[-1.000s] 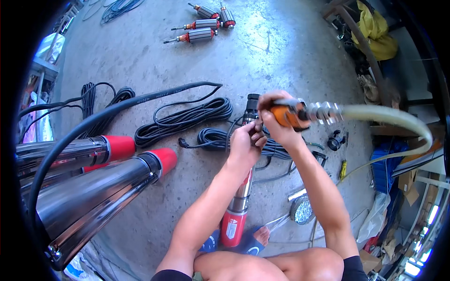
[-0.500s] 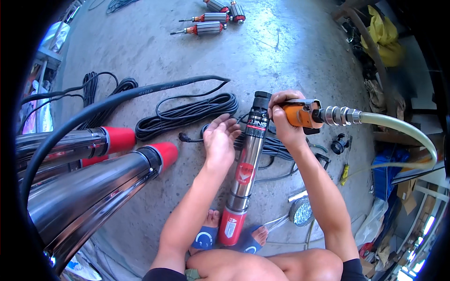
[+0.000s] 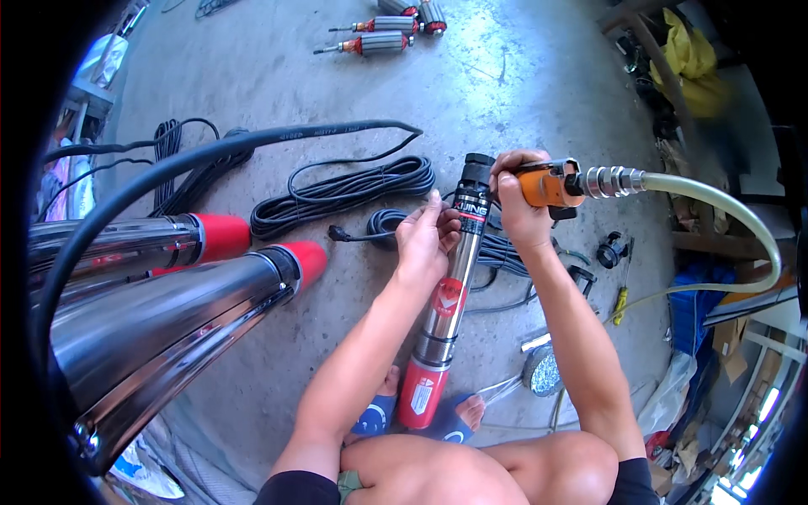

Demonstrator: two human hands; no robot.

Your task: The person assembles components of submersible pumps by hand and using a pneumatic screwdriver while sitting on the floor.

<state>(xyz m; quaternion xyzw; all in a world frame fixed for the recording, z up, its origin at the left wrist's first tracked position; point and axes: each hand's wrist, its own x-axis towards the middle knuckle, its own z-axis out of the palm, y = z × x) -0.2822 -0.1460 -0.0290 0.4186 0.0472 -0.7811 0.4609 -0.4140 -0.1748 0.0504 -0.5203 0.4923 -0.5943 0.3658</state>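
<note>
A slim submersible pump (image 3: 443,324) slants upward between my feet, with a steel body, a black top and a red lower end. My right hand (image 3: 523,210) is closed round an orange air tool (image 3: 551,188) beside the pump's black top. From the tool's metal coupling a pale hose (image 3: 745,215) curves off to the right. My left hand (image 3: 422,242) is at the pump's upper left side, thumb raised and fingers loosely curled by its dark label. Whether those fingers touch the steel I cannot tell. The tool's working end is hidden behind my right hand.
Black cable coils (image 3: 345,198) lie left of the pump, and more cable (image 3: 505,252) behind it. Large steel cylinders with red ends (image 3: 168,316) crowd the left. Several motor rotors (image 3: 379,42) lie far ahead. A yellow screwdriver (image 3: 621,305) and a tape roll (image 3: 544,371) sit at right.
My left hand has moved right and closer to the pump, its spread fingers now more curled. My right hand still holds the air tool by the pump's top. The view has shifted slightly.
</note>
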